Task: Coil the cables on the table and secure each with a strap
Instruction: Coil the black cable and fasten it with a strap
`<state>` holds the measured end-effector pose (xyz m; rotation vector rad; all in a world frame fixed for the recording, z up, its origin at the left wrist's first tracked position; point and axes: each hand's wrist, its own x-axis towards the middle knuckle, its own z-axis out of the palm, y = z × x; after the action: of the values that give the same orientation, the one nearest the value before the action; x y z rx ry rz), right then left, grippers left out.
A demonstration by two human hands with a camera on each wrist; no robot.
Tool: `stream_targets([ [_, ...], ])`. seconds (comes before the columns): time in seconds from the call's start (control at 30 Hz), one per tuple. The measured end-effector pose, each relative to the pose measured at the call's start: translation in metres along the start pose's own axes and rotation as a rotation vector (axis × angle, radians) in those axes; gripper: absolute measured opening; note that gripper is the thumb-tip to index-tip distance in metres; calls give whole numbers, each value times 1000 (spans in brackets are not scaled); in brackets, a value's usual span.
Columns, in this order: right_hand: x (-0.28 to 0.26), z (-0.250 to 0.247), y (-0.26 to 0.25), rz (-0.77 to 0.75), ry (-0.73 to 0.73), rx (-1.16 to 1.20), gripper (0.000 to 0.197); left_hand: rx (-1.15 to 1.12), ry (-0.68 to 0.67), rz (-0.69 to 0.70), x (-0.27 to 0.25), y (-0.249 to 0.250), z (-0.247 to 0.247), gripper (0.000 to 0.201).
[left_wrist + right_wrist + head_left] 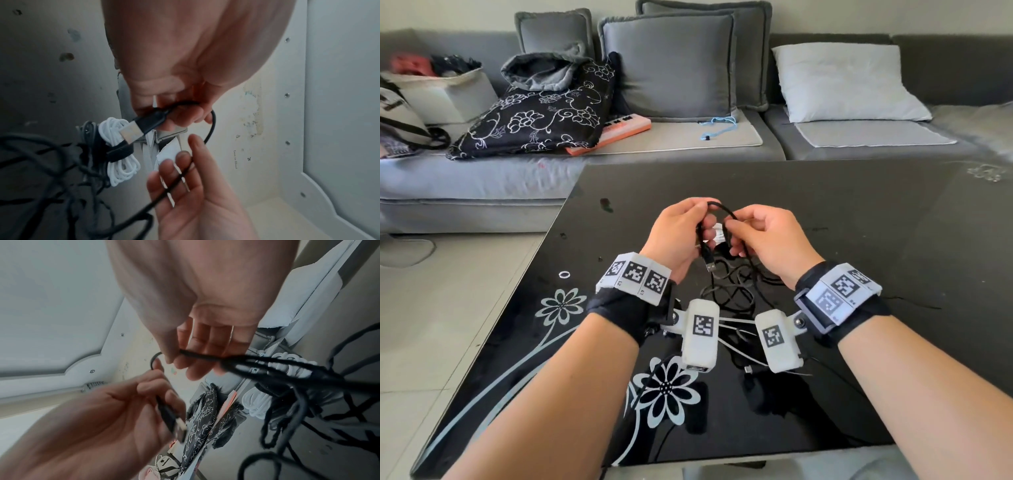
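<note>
A black USB cable (719, 206) arcs between both hands above the black glass table (859, 240). My left hand (688, 226) pinches it just behind the USB plug (141, 126), which hangs downward. My right hand (743, 233) pinches the cable (197, 355) a short way along. The rest of the cable lies in a loose tangle (729, 287) on the table below the hands. Beyond the hands lies a white cable coil (119, 151), bound round its middle with a dark strap (121, 153).
Thin white leads (739, 346) and a small plug (748, 369) lie under my wrists. A small clear ring (564, 274) sits near the table's left edge. A grey sofa (482, 185) with cushions stands just behind the table.
</note>
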<state>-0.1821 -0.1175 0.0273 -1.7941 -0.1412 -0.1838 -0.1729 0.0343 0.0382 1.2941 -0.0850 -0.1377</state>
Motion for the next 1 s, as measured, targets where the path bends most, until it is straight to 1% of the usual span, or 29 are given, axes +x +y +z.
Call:
stream_targets([
  [0.07,-1,-6,1,12,29,10,8,-4,13,-13,-2,-6,-4,27],
  [0.13,-2,-12,1,10,41,-39,6,-50,35,-25,-3,-10,-8,28],
  [0.2,-3,-18,1,8,62,-75,6,-129,60,-30,-2,-8,-11,29],
  [0.27,-4,-24,0,18,95,-61,6,-237,70,-42,1,-5,-13,27],
  [0.33,-6,-26,-1,24,116,-36,6,-322,53,-57,1,-3,-12,24],
  [0.4,-8,-26,0,38,120,-1,7,-358,11,-73,0,-5,-8,20],
  [0.47,-9,-23,2,55,99,21,8,-350,-13,-88,0,-9,-5,18],
  [0.63,-19,-13,4,20,15,-38,10,-313,15,-101,-5,-18,-5,20],
  [0.8,-24,-5,4,-14,2,-42,8,-404,-53,-154,-9,-19,-5,28],
  [0.9,-24,-2,3,-24,3,-22,10,-363,-112,-203,-13,-18,-3,35],
  [1.0,-26,-1,2,-41,-4,-43,10,-321,-138,-249,-15,-19,-1,34],
])
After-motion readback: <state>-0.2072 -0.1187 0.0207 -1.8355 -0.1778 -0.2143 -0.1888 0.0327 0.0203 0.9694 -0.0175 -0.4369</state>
